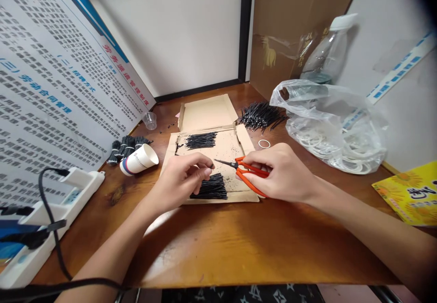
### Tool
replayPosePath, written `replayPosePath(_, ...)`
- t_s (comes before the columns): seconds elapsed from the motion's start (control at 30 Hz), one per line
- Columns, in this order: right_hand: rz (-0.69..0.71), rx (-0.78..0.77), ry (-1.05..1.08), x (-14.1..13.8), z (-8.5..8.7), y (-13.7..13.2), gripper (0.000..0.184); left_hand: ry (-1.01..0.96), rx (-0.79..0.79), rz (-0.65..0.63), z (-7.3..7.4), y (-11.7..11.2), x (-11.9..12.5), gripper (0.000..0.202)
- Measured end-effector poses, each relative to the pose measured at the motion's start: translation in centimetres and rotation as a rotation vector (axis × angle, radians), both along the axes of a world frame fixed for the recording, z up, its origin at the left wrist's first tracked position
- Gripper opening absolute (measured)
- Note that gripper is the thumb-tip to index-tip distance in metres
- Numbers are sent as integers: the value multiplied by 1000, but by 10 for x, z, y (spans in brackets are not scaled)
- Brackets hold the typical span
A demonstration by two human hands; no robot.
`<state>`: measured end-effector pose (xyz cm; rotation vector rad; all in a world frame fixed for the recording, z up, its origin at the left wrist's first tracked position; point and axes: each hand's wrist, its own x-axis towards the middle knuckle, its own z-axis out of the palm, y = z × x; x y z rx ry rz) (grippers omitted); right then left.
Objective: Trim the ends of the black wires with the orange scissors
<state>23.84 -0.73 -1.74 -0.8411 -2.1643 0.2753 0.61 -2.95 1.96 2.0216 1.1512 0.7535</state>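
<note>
Clock positions are read from the centre of the opened cardboard box [232,157], 12 o'clock being the far side of the counter [211,244].

Item: orange-handled snips [253,182], fine black tip pointing to 9 o'clock. Held between 3 and 4 o'clock by the right hand [278,173], its fingers wrapped around the handles.

Item: left hand [184,173], at 8 o'clock; thumb and index finger pinched on a small dark piece [212,166], too small to identify, just beside the snips' tip.

Item: black wire leads, two rows on the cardboard: upper row [201,141] at 11 o'clock; lower row [214,188] at 6, partly hidden by the left hand.

Item: loose pile of black leads [260,115], 2 o'clock, off the cardboard.

Item: white ring [264,143], 3 o'clock.

Item: clear plastic bag [307,123] of white bands, 3 o'clock, farther out.

Item: paper cup [140,159], tipped over, 9 o'clock, beside banded black bundles [127,146].

Item: power strip [77,194], 8 o'clock.
</note>
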Motion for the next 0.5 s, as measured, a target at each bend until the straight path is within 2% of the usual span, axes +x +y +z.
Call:
replayPosePath(0.33, 27, 20, -23, -3, 1, -4, 15, -12, -5, 2, -1, -2, 2, 7)
replayPosePath(0.5, 26, 14, -16, -2, 0, -4, 16, -102, -98, 30, -3, -3, 2, 8)
